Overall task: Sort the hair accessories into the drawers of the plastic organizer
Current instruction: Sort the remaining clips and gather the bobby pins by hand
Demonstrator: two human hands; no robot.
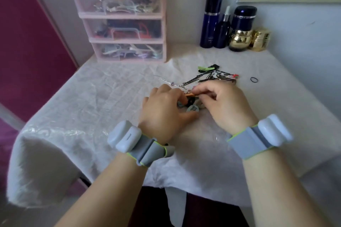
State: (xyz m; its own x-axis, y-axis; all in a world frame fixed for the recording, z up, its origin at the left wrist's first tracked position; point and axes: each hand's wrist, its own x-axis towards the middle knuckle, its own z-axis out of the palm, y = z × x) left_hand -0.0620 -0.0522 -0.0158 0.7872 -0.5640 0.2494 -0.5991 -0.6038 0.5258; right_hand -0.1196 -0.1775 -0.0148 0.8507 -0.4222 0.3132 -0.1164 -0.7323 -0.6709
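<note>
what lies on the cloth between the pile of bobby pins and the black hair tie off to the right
Nothing: in the head view the white cloth is bare between the pile of bobby pins and the black hair tie, which lies apart by itself.

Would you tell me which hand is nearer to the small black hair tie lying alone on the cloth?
Right. The right hand lies just left of and below the black hair tie; the left hand is farther left.

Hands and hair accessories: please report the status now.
Left hand and right hand both pinching small orange clip. Loose pile of black hairpins unsorted on table. Pink plastic drawer organizer: top drawer open. Nothing blocking.
</note>
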